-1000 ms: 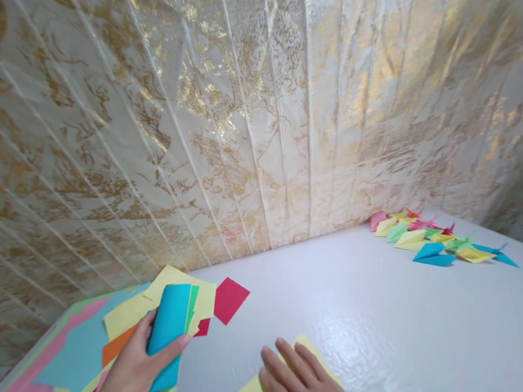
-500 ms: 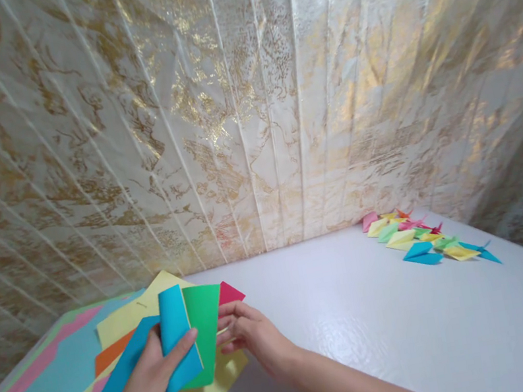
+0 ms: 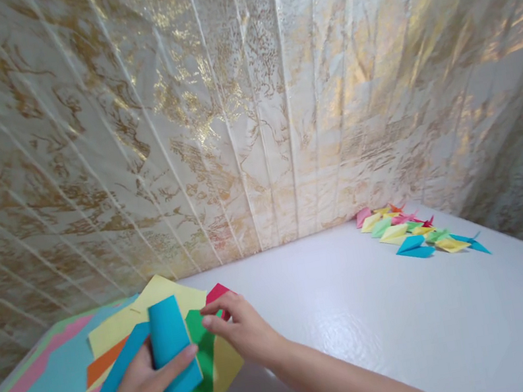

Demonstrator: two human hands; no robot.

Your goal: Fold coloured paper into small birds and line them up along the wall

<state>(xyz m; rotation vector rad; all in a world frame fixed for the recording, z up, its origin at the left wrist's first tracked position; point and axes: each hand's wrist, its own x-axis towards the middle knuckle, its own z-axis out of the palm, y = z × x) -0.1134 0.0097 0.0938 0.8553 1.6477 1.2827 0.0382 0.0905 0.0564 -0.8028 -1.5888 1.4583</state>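
My left hand (image 3: 145, 383) grips a folded blue paper (image 3: 168, 332), its thumb pressed across the front near the right edge. Behind and to the right of that paper, a green sheet (image 3: 207, 359) shows partly, over a large yellow sheet (image 3: 226, 362). My right hand (image 3: 238, 327) is at the green sheet's upper right side. Its thumb and index finger are bent toward each other with a small gap, and nothing shows held between them. A red paper (image 3: 218, 292) is partly hidden behind the right fingers.
Overlapping coloured sheets, among them a light blue one (image 3: 60, 370) and an orange one (image 3: 106, 360), spread over the table's left side. Several folded paper pieces (image 3: 415, 247) sit at the back right of the white table (image 3: 363, 326). A gold-patterned curtain (image 3: 249, 124) hangs behind.
The green sheet, earlier raised beside the blue paper, now shows lower and behind it. My right hand has shifted slightly up and left, its fingers no longer behind the green sheet. The view has shifted slightly.
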